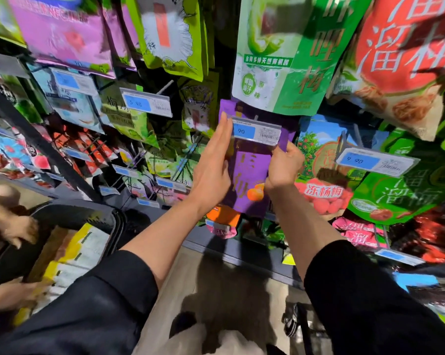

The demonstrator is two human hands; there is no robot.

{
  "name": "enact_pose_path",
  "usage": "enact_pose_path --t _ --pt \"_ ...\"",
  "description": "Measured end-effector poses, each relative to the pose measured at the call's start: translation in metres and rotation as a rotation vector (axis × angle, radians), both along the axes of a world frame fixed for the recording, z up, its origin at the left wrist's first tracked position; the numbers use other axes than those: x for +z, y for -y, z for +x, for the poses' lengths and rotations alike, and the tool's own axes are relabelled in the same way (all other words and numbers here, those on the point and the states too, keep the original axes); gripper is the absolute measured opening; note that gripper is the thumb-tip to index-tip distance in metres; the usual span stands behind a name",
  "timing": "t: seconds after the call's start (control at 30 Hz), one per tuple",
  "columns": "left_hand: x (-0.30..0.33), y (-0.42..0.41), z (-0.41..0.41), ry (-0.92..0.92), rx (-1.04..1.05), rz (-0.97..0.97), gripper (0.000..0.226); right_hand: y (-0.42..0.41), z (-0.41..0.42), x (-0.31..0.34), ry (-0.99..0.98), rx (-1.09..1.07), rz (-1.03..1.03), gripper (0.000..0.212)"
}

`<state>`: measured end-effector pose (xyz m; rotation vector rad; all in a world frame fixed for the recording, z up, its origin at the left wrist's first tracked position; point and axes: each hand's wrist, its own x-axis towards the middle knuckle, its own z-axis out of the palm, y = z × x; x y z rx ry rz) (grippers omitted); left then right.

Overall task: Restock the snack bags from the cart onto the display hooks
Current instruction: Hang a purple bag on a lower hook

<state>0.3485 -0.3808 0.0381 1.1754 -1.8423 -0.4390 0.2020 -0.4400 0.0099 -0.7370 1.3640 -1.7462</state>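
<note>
Left hand (212, 162): fingers straight, together, pressed flat vs left edge of glossy purple snack bag w/ orange fruit print (247, 180); fingertips up by left end of clear plastic price tag w/ blue label (256, 131). Right hand (284, 166): fingers curled, pinched bag's right edge just below tag's right end. Bag hung upright between both hands, top tucked behind tag on display hook. Both forearms reached up and fwd, black sleeves pushed back. Black cart (70, 219) w/ yellow-white packs well below-left of grip.
</note>
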Motion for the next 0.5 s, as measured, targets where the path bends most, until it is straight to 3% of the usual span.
enact_pose_path --t 0.13,0.23,0.27,0.33,0.4,0.5 --pt "-0.001 0.005 0.015 0.046 -0.088 -0.049 0.080 0.038 -0.004 -0.011 -0.034 -0.094 0.009 0.016" --pt "-0.003 0.011 0.024 0.081 -0.111 -0.061 0.064 0.029 -0.008 -0.014 -0.206 -0.118 0.094 0.011" --pt "-0.004 0.013 0.027 0.079 -0.108 -0.033 0.063 0.019 -0.007 -0.019 -0.272 -0.088 0.111 0.013" --pt "-0.011 0.016 0.032 0.087 -0.122 0.005 0.065 -0.001 -0.005 -0.039 -0.439 -0.035 0.125 0.036" --pt "-0.020 0.020 0.035 0.111 -0.150 -0.010 0.070 -0.009 -0.002 -0.053 -0.616 -0.082 0.159 0.042" --pt "-0.026 0.028 0.030 0.071 -0.207 -0.035 0.066 0.009 0.002 -0.048 -0.578 -0.105 0.276 0.035"
